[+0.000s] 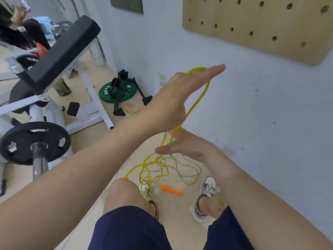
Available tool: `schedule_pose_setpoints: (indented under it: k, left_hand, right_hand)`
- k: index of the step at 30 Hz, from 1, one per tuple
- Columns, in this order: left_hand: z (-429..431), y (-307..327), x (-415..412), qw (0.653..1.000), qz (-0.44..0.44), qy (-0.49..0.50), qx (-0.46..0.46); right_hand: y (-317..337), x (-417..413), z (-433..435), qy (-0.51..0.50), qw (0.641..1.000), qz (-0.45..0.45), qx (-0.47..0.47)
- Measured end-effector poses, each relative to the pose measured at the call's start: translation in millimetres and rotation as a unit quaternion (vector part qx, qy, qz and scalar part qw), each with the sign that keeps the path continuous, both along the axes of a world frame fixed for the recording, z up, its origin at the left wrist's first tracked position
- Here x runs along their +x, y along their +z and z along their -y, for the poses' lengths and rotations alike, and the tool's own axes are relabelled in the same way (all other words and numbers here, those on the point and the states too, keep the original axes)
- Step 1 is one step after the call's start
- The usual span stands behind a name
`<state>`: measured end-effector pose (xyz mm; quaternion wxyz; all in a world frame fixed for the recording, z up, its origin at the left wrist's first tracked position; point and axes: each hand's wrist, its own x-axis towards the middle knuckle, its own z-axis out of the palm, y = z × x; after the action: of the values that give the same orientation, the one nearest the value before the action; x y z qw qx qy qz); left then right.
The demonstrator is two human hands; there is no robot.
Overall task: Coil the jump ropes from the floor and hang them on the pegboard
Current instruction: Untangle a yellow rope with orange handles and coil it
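Gym corner: pale floor (176, 210), scuffed white wall (252, 114), light wooden pegboard (252, 24) drilled with round holes, mounted upper right. At left we note a white-framed weight bench with a black pad (66, 49), a black weight plate on a steel bar (23, 143), and a green weight plate (106, 91) lying by the wall.

The thin yellow plastic jump rope (209, 85) is partly lifted. One loop hangs over the raised left hand (173, 98), whose grip is apart, fingers straight and pointing at the wall. From there both strands drop past the right hand (191, 147), held lower with fingers reaching left. That hand is blurred, so we cannot tell whether its grip is clamped on the rope or merely guiding it.

Below, the rest of the yellow rope lies in loose tangles on the floor between the grey-and-white sneakers (207, 188), overlapping a thin green jump rope (199, 171), which is spread near the right foot. An orange plastic handle (171, 190) lies on the floor between the feet.
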<state>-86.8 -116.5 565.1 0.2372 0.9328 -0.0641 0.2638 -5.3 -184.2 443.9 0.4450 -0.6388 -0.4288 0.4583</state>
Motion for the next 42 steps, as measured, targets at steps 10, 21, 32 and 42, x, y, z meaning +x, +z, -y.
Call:
schedule_pose_setpoints:
  k: [10,21,32,42]
  left_hand:
    - [-59,43,30,0.958,0.075,0.161,-0.225]
    - [12,-112,-18,0.913,-0.021,0.26,-0.313]
    - [12,-152,-29,0.916,-0.122,0.309,-0.227]
    - [-8,-178,-23,0.708,-0.157,0.331,-0.603]
  right_hand:
    - [-46,-7,14,-0.074,0.979,0.153,-0.109]
    - [36,30,23,-0.279,0.872,-0.391,0.094]
    - [16,48,25,-0.428,0.902,0.01,0.059]
    - [-35,70,29,-0.469,0.882,0.024,0.028]
